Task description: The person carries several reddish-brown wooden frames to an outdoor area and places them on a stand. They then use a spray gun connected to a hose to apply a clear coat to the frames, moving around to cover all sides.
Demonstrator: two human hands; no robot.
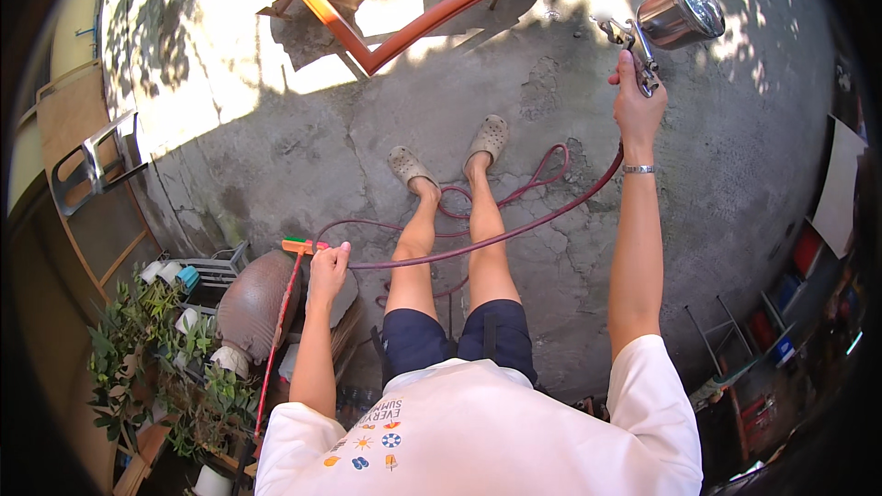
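With our right hand (640, 108) curled round the spray gun (678, 14) at far right and our left hand (328, 268) closed on the hose (496, 241), we should lift slack clear of our shoes (491, 136).

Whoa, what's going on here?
Someone's right hand is holding up a silver spray gun. Their left hand grips a dark red hose, which runs across to the right wrist. An orange-brown frame is ahead, apart from the gun. I can't tell whether it's spraying.
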